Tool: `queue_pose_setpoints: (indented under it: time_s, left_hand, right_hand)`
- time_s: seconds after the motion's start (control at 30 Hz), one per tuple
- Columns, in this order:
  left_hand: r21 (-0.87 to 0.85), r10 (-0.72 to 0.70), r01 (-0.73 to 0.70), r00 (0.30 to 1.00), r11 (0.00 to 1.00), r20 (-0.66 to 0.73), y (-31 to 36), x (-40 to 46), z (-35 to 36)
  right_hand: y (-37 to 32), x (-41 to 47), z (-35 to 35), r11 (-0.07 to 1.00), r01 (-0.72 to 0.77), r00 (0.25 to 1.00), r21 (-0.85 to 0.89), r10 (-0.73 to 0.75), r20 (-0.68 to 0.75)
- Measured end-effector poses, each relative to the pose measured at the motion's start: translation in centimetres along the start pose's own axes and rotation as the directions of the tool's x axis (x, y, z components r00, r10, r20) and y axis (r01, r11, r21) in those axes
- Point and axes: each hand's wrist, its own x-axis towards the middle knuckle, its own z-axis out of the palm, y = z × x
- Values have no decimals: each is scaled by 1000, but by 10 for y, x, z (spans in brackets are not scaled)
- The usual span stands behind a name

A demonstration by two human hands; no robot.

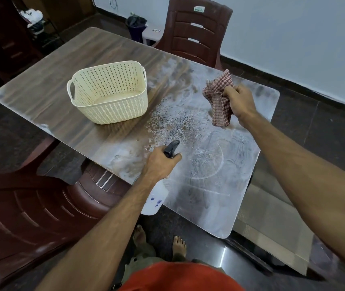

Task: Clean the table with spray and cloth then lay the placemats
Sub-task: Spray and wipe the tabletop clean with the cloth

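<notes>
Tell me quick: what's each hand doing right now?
Left hand: closed, gripping the spray bottle by its trigger head.
Right hand: closed, holding the checked cloth bunched above the table.

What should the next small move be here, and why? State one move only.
Probably lower the checked cloth onto the wet speckled patch and wipe. The left hand grips the spray bottle, its nozzle aimed at droplets already on the table, while the right hand holds the cloth bunched above the surface.

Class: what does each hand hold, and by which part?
Left hand grips the spray bottle at its neck, below the nozzle. Right hand bunches the cloth at its middle.
</notes>
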Motion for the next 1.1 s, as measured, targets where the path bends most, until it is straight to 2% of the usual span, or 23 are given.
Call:
queue_pose_setpoints:
  time_s: [0.5,0.73,0.87,0.97,1.1]
  left_hand:
    - [60,130,-140,981,988,141,11,2,35]
    - [100,117,-142,967,985,224,10,-3,52]
    - [71,140,-157,969,985,206,4,-2,55]
    - [52,148,-156,980,986,136,-3,-1,53]
    - [7,113,-114,993,994,33,-12,0,47]
  right_hand:
    - [18,1,-26,999,-12,999,-33,11,-41]
    - [33,4,-41,992,15,996,-122,-26,-86]
    - [45,-1,-49,964,44,994,-264,-69,-85]
    - [54,-10,-51,928,64,993,-366,-94,-65]
    - [68,-16,-50,927,26,996,-375,-57,-73]
